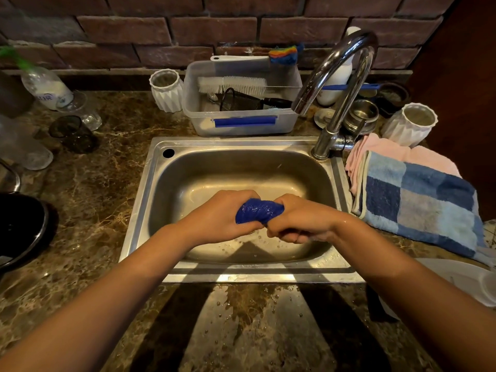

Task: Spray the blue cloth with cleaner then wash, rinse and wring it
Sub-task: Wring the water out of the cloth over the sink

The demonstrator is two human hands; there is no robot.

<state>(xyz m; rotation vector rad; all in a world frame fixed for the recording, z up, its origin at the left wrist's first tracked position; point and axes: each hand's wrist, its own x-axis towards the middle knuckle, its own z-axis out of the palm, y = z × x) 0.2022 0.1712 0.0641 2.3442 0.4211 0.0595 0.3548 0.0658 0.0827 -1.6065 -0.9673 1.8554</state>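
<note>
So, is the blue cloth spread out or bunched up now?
Bunched up. The blue cloth is twisted into a tight roll between the left hand and right hand, over the sink.

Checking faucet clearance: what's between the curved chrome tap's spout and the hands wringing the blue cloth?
Nothing in the head view: no water stream, only bare steel sink basin between the chrome tap's spout and the blue cloth gripped by left hand and right hand.

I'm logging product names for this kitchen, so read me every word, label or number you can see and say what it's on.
Nothing here reads with certainty.
Clear plastic bottle lying tilted at the back left: blue lettering on its label, too blurred to read.
Stainless steel sink: a faint stamped mark on the front right rim, too small to read.
White bottle behind the chrome tap: no visible print.
</note>
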